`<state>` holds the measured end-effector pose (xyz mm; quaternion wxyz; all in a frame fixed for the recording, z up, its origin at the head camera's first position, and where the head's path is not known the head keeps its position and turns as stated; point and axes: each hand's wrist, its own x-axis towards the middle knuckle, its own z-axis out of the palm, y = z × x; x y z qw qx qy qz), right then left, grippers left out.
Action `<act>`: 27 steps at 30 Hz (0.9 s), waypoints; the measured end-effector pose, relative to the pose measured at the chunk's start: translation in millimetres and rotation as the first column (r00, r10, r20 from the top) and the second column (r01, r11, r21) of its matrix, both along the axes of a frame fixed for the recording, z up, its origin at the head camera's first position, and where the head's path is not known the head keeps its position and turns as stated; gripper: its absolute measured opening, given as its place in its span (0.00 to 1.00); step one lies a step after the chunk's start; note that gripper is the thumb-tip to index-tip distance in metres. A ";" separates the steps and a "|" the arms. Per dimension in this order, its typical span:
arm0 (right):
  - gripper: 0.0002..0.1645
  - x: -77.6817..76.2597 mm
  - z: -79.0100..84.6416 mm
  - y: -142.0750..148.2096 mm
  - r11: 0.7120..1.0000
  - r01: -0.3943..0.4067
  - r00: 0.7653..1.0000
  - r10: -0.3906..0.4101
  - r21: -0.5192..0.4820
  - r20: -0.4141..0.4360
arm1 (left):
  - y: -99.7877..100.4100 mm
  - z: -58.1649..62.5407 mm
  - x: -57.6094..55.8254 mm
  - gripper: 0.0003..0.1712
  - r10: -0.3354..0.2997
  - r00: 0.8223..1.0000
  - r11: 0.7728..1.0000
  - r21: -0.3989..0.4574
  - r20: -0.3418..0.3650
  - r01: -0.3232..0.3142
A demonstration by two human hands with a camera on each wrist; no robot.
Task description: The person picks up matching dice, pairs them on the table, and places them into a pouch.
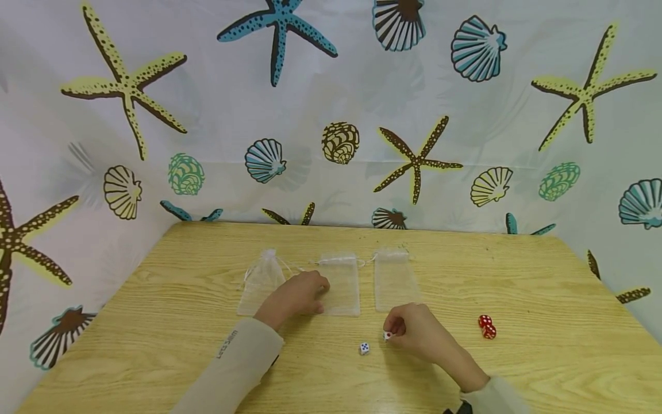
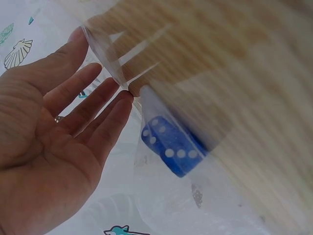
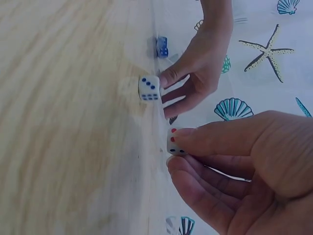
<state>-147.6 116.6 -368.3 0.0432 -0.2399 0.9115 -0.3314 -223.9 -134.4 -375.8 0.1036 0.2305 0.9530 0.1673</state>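
Between thumb and fingers my right hand (image 1: 420, 333) pinches a white die (image 3: 172, 138) with red and dark pips, just above the table. Beside it on the wood rests another white die (image 1: 364, 348) with blue pips. My left hand (image 1: 297, 296) is over the gap between the left sheer drawstring bag (image 1: 266, 276) and the middle sheer bag (image 1: 341, 287). In the left wrist view its fingers are loosely extended beside sheer fabric; I cannot tell whether they touch it. Blue dice (image 2: 171, 147) show behind that fabric; the left arm hides them in the head view.
A third sheer bag (image 1: 395, 282) lies flat to the right of the middle one. Two red dice (image 1: 486, 326) sit together on the right side of the wooden table (image 1: 543, 356). A curtain (image 1: 320, 190) printed with shells and starfish hangs behind the table.
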 end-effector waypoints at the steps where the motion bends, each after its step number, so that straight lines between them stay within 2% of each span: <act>1: 0.08 -0.1 -0.8 -1.8 1.000 -0.012 1.000 0.012 -0.005 -0.002 | 0.0 -0.1 -0.2 0.22 -0.002 1.000 1.000 -0.003 -0.005 0.002; 7: 0.09 0.3 -8.2 -9.4 0.996 -0.078 0.997 0.077 -0.042 -0.014 | -0.8 -2.8 0.2 0.26 -0.004 1.000 1.000 0.005 -0.006 0.004; 11: 0.10 0.4 -13.3 -12.6 0.995 -0.086 0.996 0.086 -0.050 -0.008 | -0.3 -4.6 0.4 0.29 -0.012 1.000 1.000 -0.008 0.003 0.012; 19: 0.09 -1.9 -17.8 -13.3 0.995 -0.094 0.995 0.095 -0.032 0.025 | 3.0 -4.0 -0.7 0.11 -0.065 0.997 0.995 -0.084 -0.046 0.061; 22: 0.09 -2.4 -16.7 -12.6 0.995 -0.094 0.995 0.095 -0.024 0.026 | 4.0 -2.1 -0.3 0.09 -0.089 0.993 0.990 -0.115 -0.081 0.080; 27: 0.08 -3.2 -9.2 -7.5 0.997 -0.073 0.996 0.072 0.009 0.049 | 5.5 -0.1 -0.4 0.06 -0.041 0.992 0.995 -0.099 -0.119 0.029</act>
